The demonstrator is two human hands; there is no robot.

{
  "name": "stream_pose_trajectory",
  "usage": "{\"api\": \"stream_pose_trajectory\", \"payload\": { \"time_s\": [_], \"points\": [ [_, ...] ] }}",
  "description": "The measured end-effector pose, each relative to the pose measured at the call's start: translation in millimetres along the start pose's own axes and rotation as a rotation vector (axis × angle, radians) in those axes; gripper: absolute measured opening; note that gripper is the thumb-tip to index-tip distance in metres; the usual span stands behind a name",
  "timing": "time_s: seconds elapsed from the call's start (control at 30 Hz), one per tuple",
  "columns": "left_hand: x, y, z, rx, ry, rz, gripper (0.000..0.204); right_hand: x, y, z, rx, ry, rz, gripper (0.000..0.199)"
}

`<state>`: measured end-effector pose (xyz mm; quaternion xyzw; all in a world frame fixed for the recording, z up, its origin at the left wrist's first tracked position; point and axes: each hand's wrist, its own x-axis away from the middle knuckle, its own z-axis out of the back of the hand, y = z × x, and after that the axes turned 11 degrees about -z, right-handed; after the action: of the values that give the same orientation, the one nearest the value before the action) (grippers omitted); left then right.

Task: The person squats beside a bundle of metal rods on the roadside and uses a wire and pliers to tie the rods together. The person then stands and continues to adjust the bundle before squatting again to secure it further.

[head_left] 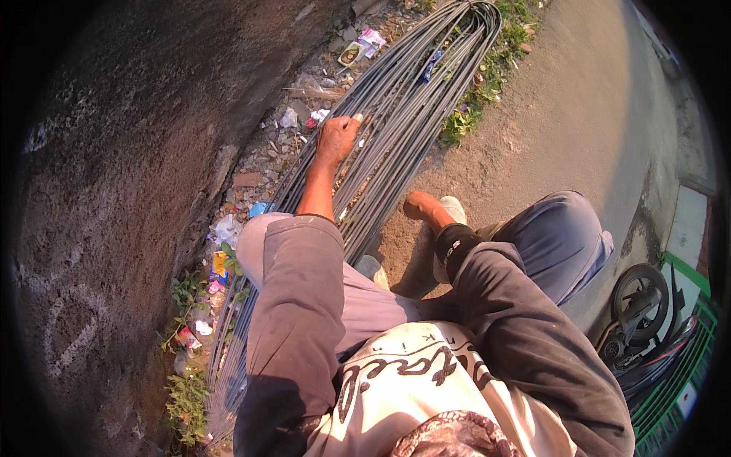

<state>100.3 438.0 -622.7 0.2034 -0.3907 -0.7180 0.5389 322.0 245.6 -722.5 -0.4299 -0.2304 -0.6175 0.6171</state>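
Many metal rods (407,137) run beneath the left hand (337,140), which curls round some of them. Lower and rightward of it, the right hand (423,208) is near the bundle; whether it pinches anything I cannot tell.

Counting one left hand (336,143), one right hand (428,209): makes two! Next, two sleeves (293,297), two trouser knees (565,228), one black cuff (458,245), two shoes (454,210) partly showing. Now one long bundle (381,148) of rods, with one bend at far end; far too many single rods, too overlapped to tally. Among them, one dark-blue wrapper (432,67). Over to one motorcycle (626,346), one wheel (642,305) clearly showing, plus one green railing (674,388). Finally, one wall (129,167), and dozens of litter scraps (226,231), too jumbled for exact count.
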Motion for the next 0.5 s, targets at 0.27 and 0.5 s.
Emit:
{"api": "stream_pose_trajectory", "payload": {
  "time_s": [0.27,0.5],
  "points": [
    [6.2,0.3,12.3,0.868,0.472,0.199,0.049,-40.4,8.7,-35.9,0.177,0.398,0.243,0.008],
    [73.5,25.1,-33.8,1.260,0.864,0.345,0.049,5.2,-25.1,-9.1,0.002,0.405,0.138,0.004]
  ]
}}
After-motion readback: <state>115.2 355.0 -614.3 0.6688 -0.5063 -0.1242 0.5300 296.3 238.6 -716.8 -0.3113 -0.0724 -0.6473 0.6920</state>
